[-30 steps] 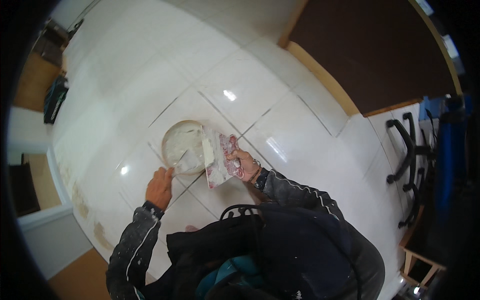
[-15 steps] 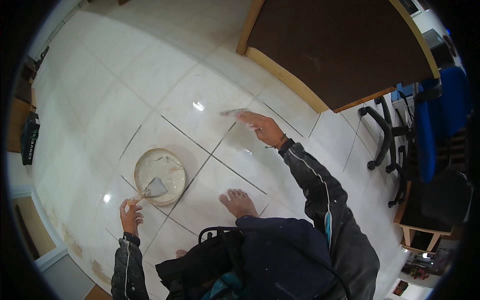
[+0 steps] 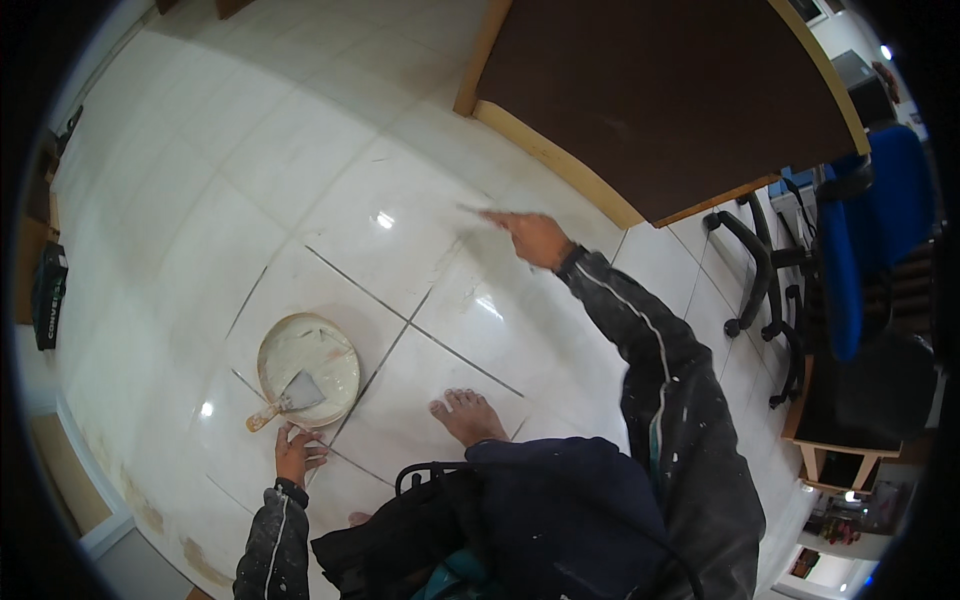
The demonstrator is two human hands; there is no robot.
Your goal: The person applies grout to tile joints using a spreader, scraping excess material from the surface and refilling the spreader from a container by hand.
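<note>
Since half a second ago my right hand (image 3: 532, 236) has stretched further out across the floor (image 3: 300, 150), toward the edge of the dark brown desk (image 3: 660, 90), while my left hand (image 3: 296, 452) has stayed planted low by the bowl. The right arm is almost straight, its sleeve (image 3: 650, 350) running up from my shoulder, and the fingers (image 3: 505, 219) are closed around a thin pale blade (image 3: 475, 211) that pokes out to the left, its tip touching the tile right at a grout line; I judge I hold it flat and low so that it can drag along the joint. How tightly I grip it is too small to tell. The left hand rests flat on the tile with its fingers (image 3: 310, 445) spread, holding nothing, taking my weight as I lean forward; it sits just below the shallow round bowl (image 3: 308, 368), near the wooden handle of the putty knife (image 3: 290, 400), which lies across the bowl's near rim with its blade in the pale filler, kept within easy reach. My bare foot (image 3: 468, 415) is set on the tile between both arms, close to the crossing of two grout lines. Office chairs (image 3: 860, 250) stand well apart at the right.
</note>
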